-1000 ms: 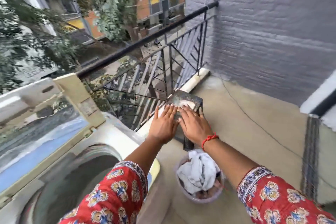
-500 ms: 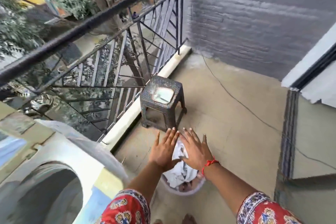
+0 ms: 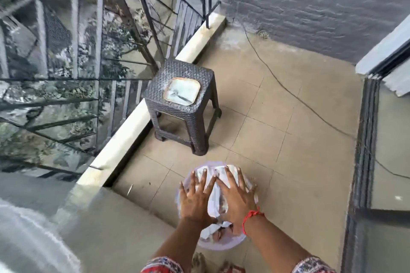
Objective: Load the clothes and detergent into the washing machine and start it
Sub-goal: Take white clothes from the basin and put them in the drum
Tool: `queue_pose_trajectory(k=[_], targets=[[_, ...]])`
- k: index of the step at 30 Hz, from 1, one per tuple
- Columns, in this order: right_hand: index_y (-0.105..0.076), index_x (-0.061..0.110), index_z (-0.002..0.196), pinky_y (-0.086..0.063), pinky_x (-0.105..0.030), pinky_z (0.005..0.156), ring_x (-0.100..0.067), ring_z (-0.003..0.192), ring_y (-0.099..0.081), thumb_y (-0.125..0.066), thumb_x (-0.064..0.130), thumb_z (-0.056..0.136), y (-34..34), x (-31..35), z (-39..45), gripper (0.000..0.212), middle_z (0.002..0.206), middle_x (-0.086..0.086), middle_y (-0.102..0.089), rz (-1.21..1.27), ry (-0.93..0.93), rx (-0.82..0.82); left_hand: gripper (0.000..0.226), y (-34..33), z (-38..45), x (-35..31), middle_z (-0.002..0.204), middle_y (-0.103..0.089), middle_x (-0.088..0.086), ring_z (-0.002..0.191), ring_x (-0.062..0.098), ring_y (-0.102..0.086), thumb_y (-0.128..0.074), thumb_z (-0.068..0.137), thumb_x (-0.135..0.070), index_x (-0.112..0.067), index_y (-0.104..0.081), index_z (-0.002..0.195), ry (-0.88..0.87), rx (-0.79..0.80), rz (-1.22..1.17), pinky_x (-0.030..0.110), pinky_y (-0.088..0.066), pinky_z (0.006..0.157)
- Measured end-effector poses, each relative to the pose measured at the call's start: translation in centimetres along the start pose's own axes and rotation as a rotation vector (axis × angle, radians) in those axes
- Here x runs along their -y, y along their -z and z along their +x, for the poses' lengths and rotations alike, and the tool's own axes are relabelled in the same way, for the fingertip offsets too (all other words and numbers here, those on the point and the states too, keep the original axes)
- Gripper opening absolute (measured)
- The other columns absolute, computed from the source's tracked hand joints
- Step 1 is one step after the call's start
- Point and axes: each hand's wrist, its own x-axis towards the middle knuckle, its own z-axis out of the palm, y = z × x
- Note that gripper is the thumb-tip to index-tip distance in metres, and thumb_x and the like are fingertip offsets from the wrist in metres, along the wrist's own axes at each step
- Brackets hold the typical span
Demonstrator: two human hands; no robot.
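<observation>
A tiled balcony floor [image 3: 299,139] fills most of the view, edged on the left by a metal railing [image 3: 93,62] and at the back by a grey brick wall [image 3: 310,6]. At the lower left a blurred white corner of the washing machine [image 3: 26,239] shows. A dark woven-pattern stool [image 3: 184,104] stands upright near the railing's kerb, with a pale square dish [image 3: 182,91] lying flat on its seat; what the dish holds cannot be made out. A thin cable [image 3: 295,95] runs across the floor from the wall.

Just this side of the stool, a round pale tub [image 3: 218,245] sits on the floor, filled with crumpled clothes [image 3: 213,197], mostly white cloth. It is well apart from the washing machine.

Both arms reach forward and down over the tub. The left hand [image 3: 195,199] and right hand [image 3: 237,197] lie side by side, palms down, fingers straight and spread, pointing away from the person, over the clothes without gripping them. A red thread [image 3: 251,217] circles the right wrist.
</observation>
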Motion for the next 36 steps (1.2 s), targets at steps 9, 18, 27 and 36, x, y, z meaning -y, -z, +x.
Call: queue_pose_trajectory(k=[9,18,27,36], targets=[[0.024,0.048,0.142,-0.012,-0.066,0.111,-0.040,0.137,0.034,-0.062,0.064,0.072,-12.9,-2.4,7.9,0.111,0.139,0.004,0.054,0.061,-0.001,0.081,0.143,-12.8,8.3,1.3,0.143,0.050,-0.007,0.139,0.032,0.035,-0.075,0.053,-0.073,-0.046,0.040,0.134,0.010,0.164,-0.164,0.074,-0.013,0.106],[0.004,0.051,0.145,-0.039,-0.064,0.098,-0.034,0.145,0.021,-0.075,0.020,0.074,-18.7,-1.2,11.9,0.111,0.152,0.007,0.037,0.228,-0.074,0.181,0.134,-20.1,12.0,1.7,0.155,0.033,-0.002,0.148,0.024,0.007,-0.076,0.067,-0.057,-0.025,0.029,0.145,0.021,0.196,-0.168,0.058,-0.033,0.108],[-0.032,0.037,0.137,-0.053,-0.042,0.087,-0.032,0.126,-0.030,-0.072,0.011,0.073,-18.5,-1.3,12.0,0.080,0.143,-0.001,-0.017,0.244,-0.035,0.128,0.078,-20.7,12.4,1.0,0.142,-0.028,-0.004,0.125,0.027,-0.037,-0.069,0.068,-0.046,-0.027,-0.031,0.134,0.066,0.027,-0.287,0.048,-0.048,0.086],[-0.036,0.033,0.136,-0.053,-0.040,0.086,-0.030,0.122,-0.032,-0.065,0.006,0.073,-9.2,0.0,5.9,0.074,0.136,0.000,-0.023,0.260,0.002,0.065,0.066,-12.4,6.9,0.7,0.134,-0.039,-0.002,0.122,0.024,-0.042,-0.063,0.071,-0.049,-0.025,-0.043,0.129,0.017,-0.071,-0.344,0.041,-0.050,0.082]])
